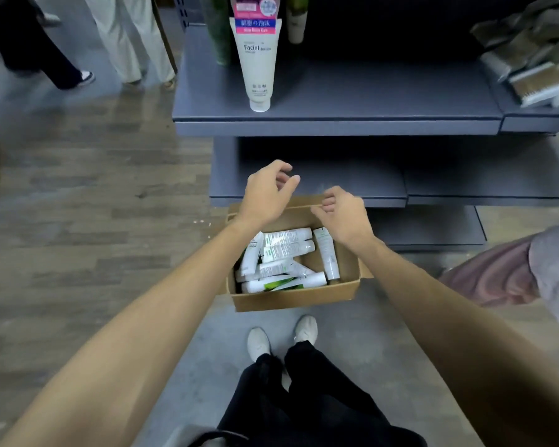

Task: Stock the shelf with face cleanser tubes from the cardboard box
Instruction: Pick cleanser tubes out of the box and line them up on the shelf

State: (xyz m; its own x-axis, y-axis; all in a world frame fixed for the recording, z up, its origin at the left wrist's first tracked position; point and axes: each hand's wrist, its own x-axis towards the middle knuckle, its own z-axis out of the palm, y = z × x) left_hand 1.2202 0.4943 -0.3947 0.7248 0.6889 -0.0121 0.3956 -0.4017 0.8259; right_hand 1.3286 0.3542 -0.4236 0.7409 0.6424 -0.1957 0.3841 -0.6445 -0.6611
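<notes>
Both hands, left hand and right hand, hover with fingers loosely curled, holding nothing, over the cardboard box of tubes; one tube stands on the shelf at twelve o'clock.

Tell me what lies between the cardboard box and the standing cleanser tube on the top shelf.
In the head view, a lower gray shelf and both empty hands, left hand and right hand, lie between the cardboard box and standing tube.

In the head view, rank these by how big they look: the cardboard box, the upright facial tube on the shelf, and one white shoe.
1. cardboard box
2. upright facial tube
3. white shoe
This is apparent size only; the tube stands nearer the camera than the box and shoe on the floor.
</notes>
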